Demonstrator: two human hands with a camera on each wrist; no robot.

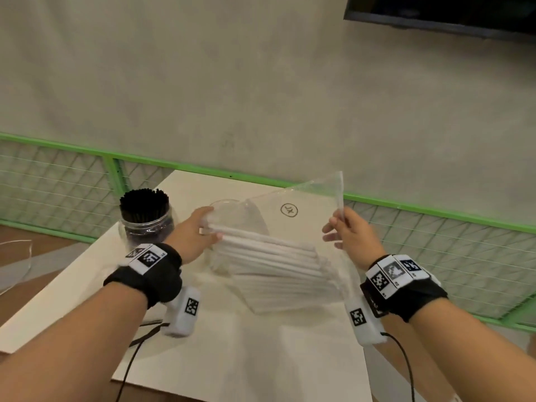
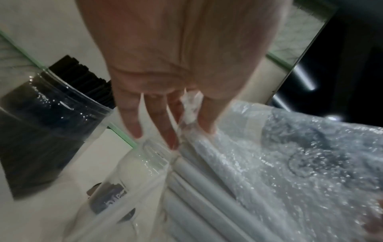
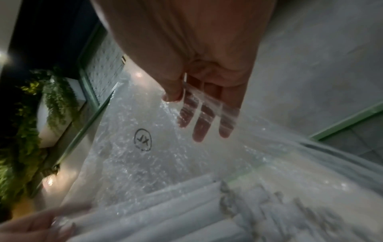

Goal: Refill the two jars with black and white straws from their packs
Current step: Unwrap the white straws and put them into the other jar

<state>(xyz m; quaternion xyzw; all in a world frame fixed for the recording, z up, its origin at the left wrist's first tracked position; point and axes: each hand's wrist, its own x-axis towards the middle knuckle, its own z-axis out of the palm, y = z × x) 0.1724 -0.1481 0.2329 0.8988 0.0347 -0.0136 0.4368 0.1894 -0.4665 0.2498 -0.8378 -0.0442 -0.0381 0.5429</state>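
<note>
A clear plastic pack (image 1: 293,198) of white straws (image 1: 275,265) is held up over the white table (image 1: 261,358). My left hand (image 1: 210,230) pinches the pack's left end by the straw tips; the left wrist view shows crumpled film between thumb and fingers (image 2: 172,139). My right hand (image 1: 336,227) pinches the pack's raised right edge, with film over its fingers (image 3: 201,124). Behind the pack's left end stands a clear jar (image 1: 226,204), partly hidden. A jar of black straws (image 1: 146,219) stands to the left.
A green-framed wire mesh fence (image 1: 435,242) runs along the table's far and right sides before a grey wall. A dark screen (image 1: 449,13) hangs at the top right. Cables (image 1: 136,352) trail from both wrist cameras over the table's near edge.
</note>
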